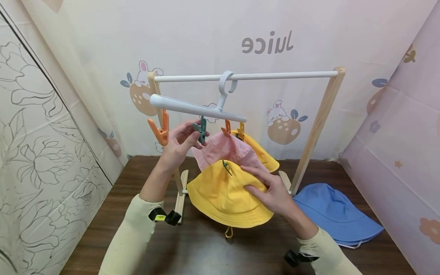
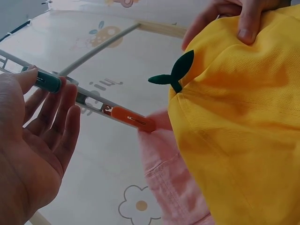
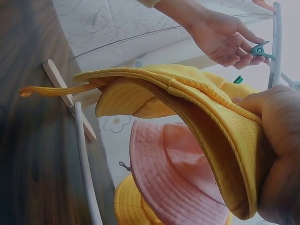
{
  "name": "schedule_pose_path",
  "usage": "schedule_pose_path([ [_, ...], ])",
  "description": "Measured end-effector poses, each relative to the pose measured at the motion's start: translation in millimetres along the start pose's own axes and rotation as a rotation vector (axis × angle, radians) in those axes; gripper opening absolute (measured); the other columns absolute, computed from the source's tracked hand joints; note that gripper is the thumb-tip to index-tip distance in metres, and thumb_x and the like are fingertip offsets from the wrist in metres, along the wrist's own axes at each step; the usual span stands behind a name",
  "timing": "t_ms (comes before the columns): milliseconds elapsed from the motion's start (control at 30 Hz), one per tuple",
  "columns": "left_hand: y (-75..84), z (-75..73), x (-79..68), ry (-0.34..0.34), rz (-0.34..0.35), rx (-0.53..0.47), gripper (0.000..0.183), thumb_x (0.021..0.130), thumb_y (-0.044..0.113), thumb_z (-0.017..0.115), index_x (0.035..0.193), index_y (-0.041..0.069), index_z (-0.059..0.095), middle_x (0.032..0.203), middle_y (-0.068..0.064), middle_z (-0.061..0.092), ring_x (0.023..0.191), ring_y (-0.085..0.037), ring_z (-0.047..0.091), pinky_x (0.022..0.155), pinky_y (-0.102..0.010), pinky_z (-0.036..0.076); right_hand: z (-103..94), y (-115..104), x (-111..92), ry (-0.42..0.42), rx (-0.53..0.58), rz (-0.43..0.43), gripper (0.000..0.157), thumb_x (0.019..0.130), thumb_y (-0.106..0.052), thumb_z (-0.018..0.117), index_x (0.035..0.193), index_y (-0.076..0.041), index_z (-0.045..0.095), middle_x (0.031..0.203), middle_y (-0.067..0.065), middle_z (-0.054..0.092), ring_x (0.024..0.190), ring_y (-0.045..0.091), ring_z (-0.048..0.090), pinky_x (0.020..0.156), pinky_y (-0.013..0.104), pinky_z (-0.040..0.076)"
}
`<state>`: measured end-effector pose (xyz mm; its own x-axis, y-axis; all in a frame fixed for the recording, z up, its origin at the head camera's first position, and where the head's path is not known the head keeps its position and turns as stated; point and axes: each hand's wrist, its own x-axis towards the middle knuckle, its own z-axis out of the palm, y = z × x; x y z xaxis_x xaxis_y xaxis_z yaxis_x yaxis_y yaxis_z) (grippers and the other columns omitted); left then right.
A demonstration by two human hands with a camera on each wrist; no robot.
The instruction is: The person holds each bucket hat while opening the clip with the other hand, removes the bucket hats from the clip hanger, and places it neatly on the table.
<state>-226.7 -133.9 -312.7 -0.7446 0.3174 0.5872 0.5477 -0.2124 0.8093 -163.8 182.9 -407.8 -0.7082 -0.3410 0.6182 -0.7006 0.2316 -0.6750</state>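
The wooden-sided rack (image 1: 317,130) carries the white hanger (image 1: 187,107) by its hook, apparently to keep the clipped pink hat (image 1: 230,147) off the tabletop (image 1: 120,194). Below the hanger, the right hand (image 1: 275,191) grasps the yellow bucket hat (image 1: 230,194) by its crown — seemingly so the brim hangs free. The left hand (image 1: 178,144) pinches the teal clothespin (image 1: 202,130) between its fingers — probably to steady it.
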Motion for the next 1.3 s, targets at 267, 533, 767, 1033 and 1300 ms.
schedule_pose_path([
  [267, -1.3, -2.4, -1.0, 0.037, 0.003, 0.024, 0.074, 0.106, 0.049, 0.077, 0.146, -0.011, 0.061, 0.108, 0.010, 0.082, 0.086, -0.010, 0.077, 0.079, -0.022, 0.065, -6.5, 3, -6, -0.019, -0.006, 0.002, 0.056, 0.093, 0.014, 0.082, 0.146, 0.001, 0.072, 0.148, -0.017, 0.073, 0.129, -0.010, 0.067, 0.104, 0.009, 0.055],
  [533, 0.7, -2.6, -0.3, 0.053, 0.020, 0.050, 0.052, 0.113, 0.020, 0.066, 0.148, -0.017, 0.056, 0.108, 0.012, 0.082, 0.086, -0.007, 0.078, 0.079, -0.021, 0.065, -13.8, 4, -13, -0.030, 0.015, 0.000, 0.055, 0.093, 0.016, 0.080, 0.146, 0.003, 0.071, 0.149, -0.022, 0.071, 0.130, -0.009, 0.068, 0.103, 0.009, 0.056],
  [767, 1.4, -3.4, 0.0, 0.061, 0.030, 0.066, 0.049, 0.112, 0.014, 0.063, 0.148, -0.018, 0.054, 0.107, 0.014, 0.082, 0.085, -0.006, 0.078, 0.078, -0.020, 0.065, -20.1, 5, -19, -0.040, 0.051, 0.012, 0.056, 0.093, 0.019, 0.079, 0.147, 0.006, 0.069, 0.149, -0.024, 0.071, 0.129, -0.009, 0.070, 0.100, 0.010, 0.059],
  [1033, 4.6, -3.3, 0.0, 0.077, 0.016, 0.080, 0.044, 0.110, 0.002, 0.056, 0.149, -0.017, 0.054, 0.107, 0.015, 0.082, 0.084, -0.005, 0.078, 0.077, -0.020, 0.064, -28.6, 4, -28, -0.043, 0.034, 0.051, 0.058, 0.089, 0.022, 0.079, 0.145, 0.007, 0.069, 0.149, -0.027, 0.071, 0.127, -0.009, 0.071, 0.094, 0.012, 0.061],
  [1300, 2.8, -6.6, -1.0, 0.088, 0.001, 0.076, 0.042, 0.111, 0.002, 0.055, 0.150, -0.013, 0.056, 0.109, 0.014, 0.082, 0.085, -0.006, 0.078, 0.077, -0.020, 0.064, -37.8, 5, -37, -0.037, 0.007, 0.057, 0.058, 0.089, 0.022, 0.079, 0.145, 0.006, 0.070, 0.134, -0.026, 0.077, 0.087, -0.006, 0.074, 0.068, 0.016, 0.060],
])
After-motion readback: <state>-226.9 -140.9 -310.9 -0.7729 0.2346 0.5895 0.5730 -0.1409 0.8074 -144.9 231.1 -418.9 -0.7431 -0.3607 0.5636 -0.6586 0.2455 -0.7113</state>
